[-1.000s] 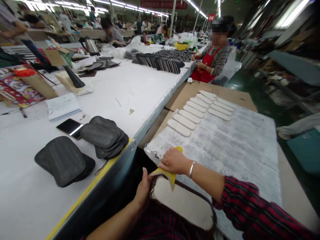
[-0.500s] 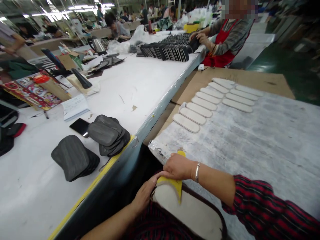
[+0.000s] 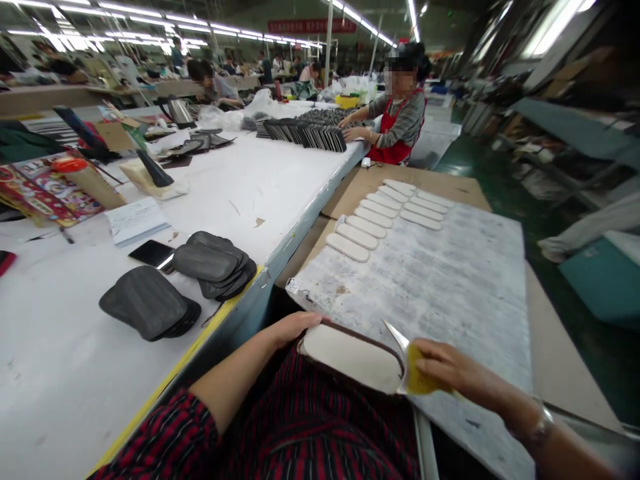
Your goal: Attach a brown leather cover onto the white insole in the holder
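My left hand [image 3: 293, 328] grips the left end of an oval piece [image 3: 353, 357] with a pale flat face and a dark brown rim, held over my lap. At its right end, my right hand [image 3: 445, 367] is closed on a yellow scraper [image 3: 417, 370] with a pointed, light-coloured edge, which touches the rim there. Beyond them, several pale oval insoles [image 3: 349, 247] lie in two rows on the grey-white board [image 3: 450, 287]. The fingers of my left hand are partly hidden behind the piece.
On the white table [image 3: 225, 193] at the left are stacks of dark grey pieces [image 3: 150, 303], a phone [image 3: 151, 254], a notebook [image 3: 137, 220] and an orange-lidded bottle [image 3: 87, 180]. A person in a red apron [image 3: 395, 133] works beside rows of dark pieces [image 3: 305, 133].
My right hand has moved right with the scraper, from the piece's left end to its right end. The camera view has tilted up and shifted right.
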The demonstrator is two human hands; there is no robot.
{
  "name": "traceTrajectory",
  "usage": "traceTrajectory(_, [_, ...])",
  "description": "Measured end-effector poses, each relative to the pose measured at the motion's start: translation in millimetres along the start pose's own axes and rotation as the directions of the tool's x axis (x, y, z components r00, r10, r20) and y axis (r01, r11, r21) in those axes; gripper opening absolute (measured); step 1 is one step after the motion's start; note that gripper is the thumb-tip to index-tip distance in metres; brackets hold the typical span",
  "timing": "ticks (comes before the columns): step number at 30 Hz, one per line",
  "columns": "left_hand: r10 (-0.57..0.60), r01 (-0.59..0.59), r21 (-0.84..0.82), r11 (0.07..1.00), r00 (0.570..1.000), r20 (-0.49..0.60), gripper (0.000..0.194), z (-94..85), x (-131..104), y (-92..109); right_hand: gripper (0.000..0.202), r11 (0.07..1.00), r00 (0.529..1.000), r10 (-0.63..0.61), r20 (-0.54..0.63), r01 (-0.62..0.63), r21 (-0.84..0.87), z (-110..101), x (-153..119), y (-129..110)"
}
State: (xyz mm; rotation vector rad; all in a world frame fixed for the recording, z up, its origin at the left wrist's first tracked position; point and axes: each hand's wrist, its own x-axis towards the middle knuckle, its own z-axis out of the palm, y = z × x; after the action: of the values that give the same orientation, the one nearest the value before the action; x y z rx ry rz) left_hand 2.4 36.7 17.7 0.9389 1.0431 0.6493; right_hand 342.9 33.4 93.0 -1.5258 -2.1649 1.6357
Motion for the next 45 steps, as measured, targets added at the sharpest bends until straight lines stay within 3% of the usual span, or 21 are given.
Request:
traceTrajectory(3, [0.000, 0.005, -0.095, 0.995, 0.998, 0.058, 0.043, -1.4, 6.7, 3.3, 0.029, 0.945, 0.994, 0.050, 0.100, -0.080, 0.317, 44.2, -39.8, 4.7])
traceTrajectory(6, [0.046, -0.040, -0.218, 0.975, 0.999, 0.021, 0.050, -0.1, 4.2, -10.3, 0.032, 0.867, 0.992, 0.084, 0.091, -0.118, 0.485, 100.1, -43.9, -3.9])
traceTrajectory(9, [0.127, -0.142, -0.405, 0.903, 0.990, -0.065, 0.060, 5.2, -5.9, -32.7, 0.026, 0.863, 0.990, 0.136, -0.022, -0.107, 0.494, 143.7, -22.1, -18.3])
traceTrajectory(12, [0.224, -0.261, -0.556, 0.789, 0.965, -0.136, 0.061, 12.1, -16.0, -51.9, 0.020, 0.866, 0.983, 0.153, -0.101, -0.084, 0.493, 170.5, 6.5, -35.9])
traceTrajectory(17, [0.318, -0.380, -0.508, 0.773, 0.925, -0.209, 0.063, 17.1, -18.3, -67.5, 0.022, 0.857, 0.972, 0.146, -0.181, -0.033, 0.515, 202.9, 46.1, -62.8])
traceTrajectory(20, [0.304, -0.377, -0.477, 0.794, 0.925, -0.226, 0.069, 12.9, -15.2, -68.0, 0.034, 0.806, 0.964, 0.157, -0.215, 0.001, 0.592, 220.6, 63.4, -72.1])
traceTrajectory(23, [0.279, -0.335, -0.469, 0.817, 0.942, -0.187, 0.073, 4.7, -9.1, -62.2, 0.059, 0.728, 0.959, 0.194, -0.206, 0.000, 0.686, 232.9, 74.6, -79.8])
traceTrajectory(26, [0.303, -0.296, -0.490, 0.820, 0.951, -0.067, 0.075, -2.8, 2.3, -52.3, 0.082, 0.596, 0.951, 0.264, -0.164, -0.027, 0.803, 238.1, 79.0, -89.1])
traceTrajectory(29, [0.307, -0.237, -0.459, 0.856, 0.948, 0.083, 0.081, -5.3, 14.5, -41.1, 0.091, 0.494, 0.941, 0.320, -0.107, -0.070, 0.867, 237.4, 78.5, -98.4])
traceTrajectory(31, [0.281, -0.213, -0.410, 0.887, 0.953, 0.113, 0.081, -3.9, 19.3, -34.0, 0.092, 0.449, 0.941, 0.330, -0.080, -0.082, 0.890, 235.2, 77.4, -103.0])
traceTrajectory(37, [0.176, -0.181, -0.191, 0.965, 0.983, -0.043, 0.079, 4.5, 17.2, -19.0, 0.089, 0.326, 0.937, 0.349, 0.003, -0.125, 0.937, 232.7, 75.7, -106.7])
traceTrajectory(45, [0.203, -0.204, 0.006, 0.979, 0.968, -0.150, 0.072, 16.0, 5.2, -11.0, 0.089, 0.236, 0.948, 0.313, 0.063, -0.142, 0.961, 238.7, 70.8, -101.7])
